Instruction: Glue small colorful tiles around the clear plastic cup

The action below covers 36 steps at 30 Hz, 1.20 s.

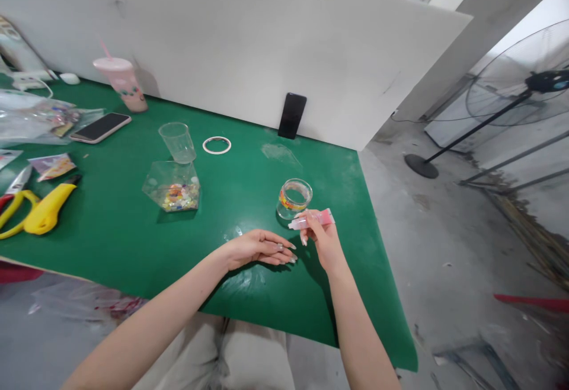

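Pinched in the fingers of my right hand point(323, 240) is a small pink squeeze tube point(320, 218), lying nearly level with its clear nozzle end pointing left. Just behind it stands a short glass jar point(293, 200) with a band of orange, yellow and red bits around its side. My left hand point(262, 248) rests low over the table with its fingers stretched toward the right, holding nothing. To the left, a clear angular container point(172, 187) holds small colourful pieces. A clear plastic cup point(178, 142) and a white tape ring point(217, 145) are behind.
A black phone point(292, 115) leans on the white board point(249, 40). Along the left of the green table point(115, 242) are yellow-handled scissors point(22, 215), a yellow cutter point(50, 207), another phone point(101, 127), a pink tumbler point(122, 85) and plastic bags point(31, 117). A fan point(528, 82) stands right.
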Motion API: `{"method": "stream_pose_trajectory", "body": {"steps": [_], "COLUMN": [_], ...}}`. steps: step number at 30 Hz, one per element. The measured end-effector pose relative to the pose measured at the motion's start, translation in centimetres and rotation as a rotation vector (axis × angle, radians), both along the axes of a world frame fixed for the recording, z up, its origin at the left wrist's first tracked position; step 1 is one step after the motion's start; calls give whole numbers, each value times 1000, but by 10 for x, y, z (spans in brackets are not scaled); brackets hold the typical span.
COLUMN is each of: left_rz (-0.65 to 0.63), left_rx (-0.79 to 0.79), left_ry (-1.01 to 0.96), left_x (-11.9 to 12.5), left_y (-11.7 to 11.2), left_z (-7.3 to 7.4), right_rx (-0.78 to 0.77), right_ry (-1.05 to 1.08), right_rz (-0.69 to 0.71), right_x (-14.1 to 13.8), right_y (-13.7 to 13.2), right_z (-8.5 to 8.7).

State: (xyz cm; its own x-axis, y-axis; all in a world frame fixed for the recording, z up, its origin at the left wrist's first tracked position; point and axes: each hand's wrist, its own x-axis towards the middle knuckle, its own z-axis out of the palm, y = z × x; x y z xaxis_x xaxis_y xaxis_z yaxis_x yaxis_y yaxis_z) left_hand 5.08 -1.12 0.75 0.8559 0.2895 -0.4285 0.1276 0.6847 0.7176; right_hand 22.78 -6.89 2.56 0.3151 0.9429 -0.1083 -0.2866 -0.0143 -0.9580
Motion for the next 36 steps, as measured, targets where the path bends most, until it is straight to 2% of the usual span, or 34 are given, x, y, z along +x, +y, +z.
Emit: {"method": "stream_pose_trajectory", "body": {"steps": [12,18,22,29,36], "left_rz": [26,108,102,116,137], "left_rx": [-62,-211,-287,-343,-347], "left_ry": [36,-20,-91,-178,-300], "left_x": [0,1,0,1,1], "left_y": [1,4,6,7,5], "left_z": [3,1,-5,-6,-1], "right_rx": [2,-17,-18,-45,-68], "right_ry": [-23,-9,-24,-155,-137], "right_rz": [13,40,70,31,34], "right_x": [0,-6,-9,-4,-5], "right_y": [0,-5,-8,-6,0], "right_z": [-2,5,7,-6,-16]}}
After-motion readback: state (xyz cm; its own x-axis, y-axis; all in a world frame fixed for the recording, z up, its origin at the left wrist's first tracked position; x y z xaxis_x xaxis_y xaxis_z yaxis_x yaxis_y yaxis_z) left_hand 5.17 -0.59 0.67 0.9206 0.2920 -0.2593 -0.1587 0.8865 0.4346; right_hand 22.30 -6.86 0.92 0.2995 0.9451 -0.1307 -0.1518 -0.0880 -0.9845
